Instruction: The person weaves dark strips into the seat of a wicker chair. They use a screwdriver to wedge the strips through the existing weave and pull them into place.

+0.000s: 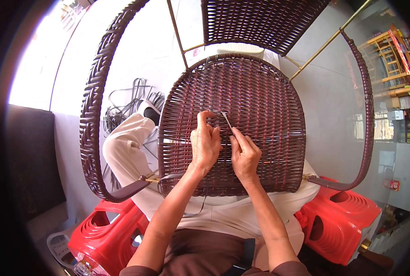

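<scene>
The woven seat of a dark brown wicker chair [260, 101] lies across my lap, with reddish strips running through it. My right hand [245, 154] pinches a thin flat silvery tool [227, 120], whose tip meets the weave near the seat's middle. Just left of it, my left hand [206, 142] rests on the seat, its index finger bent toward that tip and the other fingers curled in. What the left fingers hold, if anything, is hidden. A loose dark strip [170, 176] loops out by my left forearm at the seat's near edge.
Woven armrests [94, 101] curve up at both sides, and the backrest [255, 20] stands beyond the seat on gold rods. Red plastic stools [108, 230] flank me. Loose grey strips [115, 117] lie heaped on the floor at left. A wooden rack [393, 64] stands far right.
</scene>
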Motion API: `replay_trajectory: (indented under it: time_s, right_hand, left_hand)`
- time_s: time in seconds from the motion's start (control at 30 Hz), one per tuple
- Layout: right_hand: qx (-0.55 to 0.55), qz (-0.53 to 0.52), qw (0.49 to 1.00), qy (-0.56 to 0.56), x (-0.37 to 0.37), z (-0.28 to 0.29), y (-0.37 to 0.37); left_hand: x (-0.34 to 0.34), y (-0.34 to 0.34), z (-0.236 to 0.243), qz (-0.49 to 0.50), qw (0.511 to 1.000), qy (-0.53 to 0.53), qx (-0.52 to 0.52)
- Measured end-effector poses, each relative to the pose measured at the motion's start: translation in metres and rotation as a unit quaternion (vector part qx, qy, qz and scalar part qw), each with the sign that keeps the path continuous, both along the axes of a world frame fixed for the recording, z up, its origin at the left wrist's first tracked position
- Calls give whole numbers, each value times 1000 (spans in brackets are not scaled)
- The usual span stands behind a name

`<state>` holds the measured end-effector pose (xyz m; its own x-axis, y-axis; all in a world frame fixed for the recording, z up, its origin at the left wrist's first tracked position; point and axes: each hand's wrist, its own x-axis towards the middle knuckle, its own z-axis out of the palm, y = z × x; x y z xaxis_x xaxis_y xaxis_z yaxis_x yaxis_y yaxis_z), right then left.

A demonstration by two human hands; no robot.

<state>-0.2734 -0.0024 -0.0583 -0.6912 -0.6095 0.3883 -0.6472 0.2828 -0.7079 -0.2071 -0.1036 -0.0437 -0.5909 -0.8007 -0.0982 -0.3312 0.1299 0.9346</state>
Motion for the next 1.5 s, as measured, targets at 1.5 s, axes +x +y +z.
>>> replay_trajectory:
  time_s: [1.5]
  right_hand:
    - [2, -2, 1000, 11, 2, -4, 1]
  left_hand:
    - [-1, 4, 7, 87, 983, -53, 155]
